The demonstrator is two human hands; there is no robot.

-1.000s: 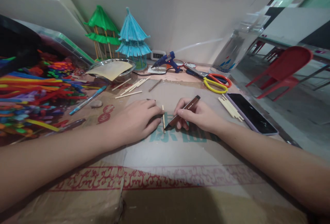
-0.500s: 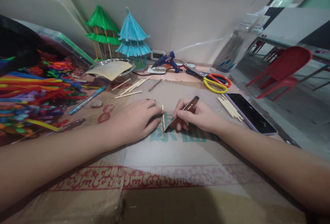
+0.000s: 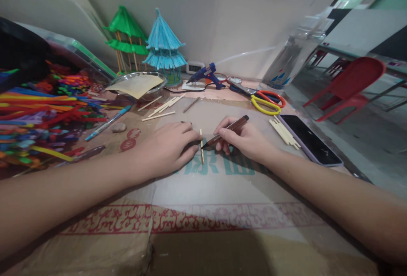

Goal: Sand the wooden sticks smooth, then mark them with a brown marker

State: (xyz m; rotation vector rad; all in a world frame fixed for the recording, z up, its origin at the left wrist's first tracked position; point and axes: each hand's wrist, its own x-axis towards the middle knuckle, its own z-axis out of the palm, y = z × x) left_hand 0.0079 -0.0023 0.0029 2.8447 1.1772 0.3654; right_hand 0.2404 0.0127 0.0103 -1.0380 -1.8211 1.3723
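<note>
My left hand (image 3: 167,146) lies palm down on the cardboard (image 3: 197,208), its fingertips pressing a thin wooden stick (image 3: 201,146) flat against the surface. My right hand (image 3: 243,138) is closed round a brown marker pen (image 3: 226,130), held like a pencil. The pen's tip touches the middle of the stick from the right. A second short dark stick end shows just above my left fingers.
A heap of coloured pipe cleaners (image 3: 41,110) fills the left. Loose sticks (image 3: 163,107), a metal bowl (image 3: 140,84), green (image 3: 125,38) and blue (image 3: 163,45) pagoda models, a glue gun (image 3: 206,75), scissors (image 3: 265,99), a phone (image 3: 310,139), more sticks (image 3: 284,132) and a water bottle (image 3: 294,55) stand behind.
My right hand has moved the pen up along the stick, from near its lower end to about its middle, and the pen lies flatter. My left hand has stayed put.
</note>
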